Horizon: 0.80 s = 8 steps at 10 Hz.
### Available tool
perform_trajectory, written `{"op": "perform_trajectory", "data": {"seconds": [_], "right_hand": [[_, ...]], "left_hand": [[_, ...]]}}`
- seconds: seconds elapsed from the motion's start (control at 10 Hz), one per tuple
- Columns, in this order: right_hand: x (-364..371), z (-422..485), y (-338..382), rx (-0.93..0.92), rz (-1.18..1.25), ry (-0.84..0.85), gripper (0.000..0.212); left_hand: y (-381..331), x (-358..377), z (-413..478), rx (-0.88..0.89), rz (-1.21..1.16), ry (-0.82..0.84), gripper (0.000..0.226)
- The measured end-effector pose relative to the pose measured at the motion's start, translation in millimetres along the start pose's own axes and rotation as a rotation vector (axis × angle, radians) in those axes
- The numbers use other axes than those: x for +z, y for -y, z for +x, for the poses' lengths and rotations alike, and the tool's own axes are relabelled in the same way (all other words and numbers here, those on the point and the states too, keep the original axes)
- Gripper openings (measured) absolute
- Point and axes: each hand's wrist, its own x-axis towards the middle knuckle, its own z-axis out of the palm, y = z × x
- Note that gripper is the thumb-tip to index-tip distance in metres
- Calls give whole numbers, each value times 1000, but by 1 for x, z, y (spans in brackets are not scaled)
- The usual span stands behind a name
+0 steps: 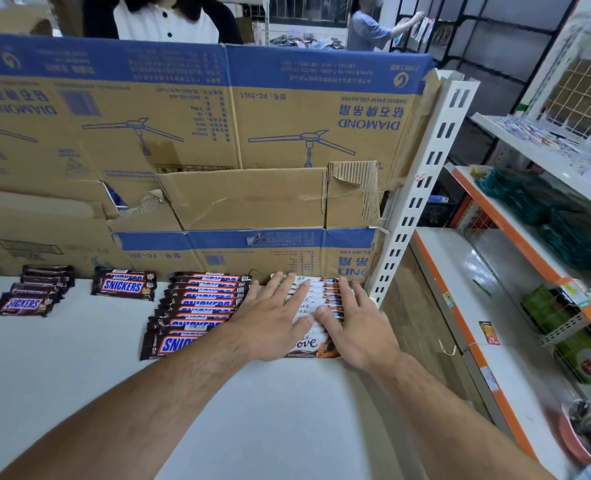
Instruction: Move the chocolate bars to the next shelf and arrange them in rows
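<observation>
A row of overlapping white Dove bars point(313, 344) lies at the right end of the white shelf point(217, 410). My left hand point(273, 320) lies flat on the row's left side with fingers straight. My right hand point(356, 320) presses flat on its right side, next to the upright post. Just left of them runs a long overlapping row of Snickers bars point(197, 306). A short stack of Snickers point(124, 284) sits farther left, and another small row of Snickers point(34, 292) lies near the left edge.
Cardboard fan boxes point(217, 133) form a wall behind the shelf. A white slotted post point(422, 195) stands at the shelf's right end. Other shelves point(515, 258) with goods are to the right. A person point(162, 19) stands behind the boxes, another point(373, 26) farther back.
</observation>
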Motion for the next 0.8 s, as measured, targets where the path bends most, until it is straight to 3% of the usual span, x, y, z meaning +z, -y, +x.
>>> {"op": "perform_trajectory", "data": {"seconds": [0.1,0.2,0.3,0.4,0.6,0.8], "right_hand": [[-5,-9,2,8,118,-3,86],[-9,-31,1,-47,101,-142,77],[-11,-54,0,-187,-2,-327,44],[-6,-74,4,-320,-1,-312,22],[14,-94,8,-462,-118,-157,19],[16,-113,19,-417,-168,-130,20]], "left_hand": [[-2,-4,-4,-6,11,-1,69],[-10,-6,-22,-7,-28,-111,66],[-21,2,-52,19,-106,-380,49],[-30,21,-76,29,-118,-577,25],[-38,44,-98,-6,-121,-423,30],[-27,45,-115,44,-177,-465,41]]}}
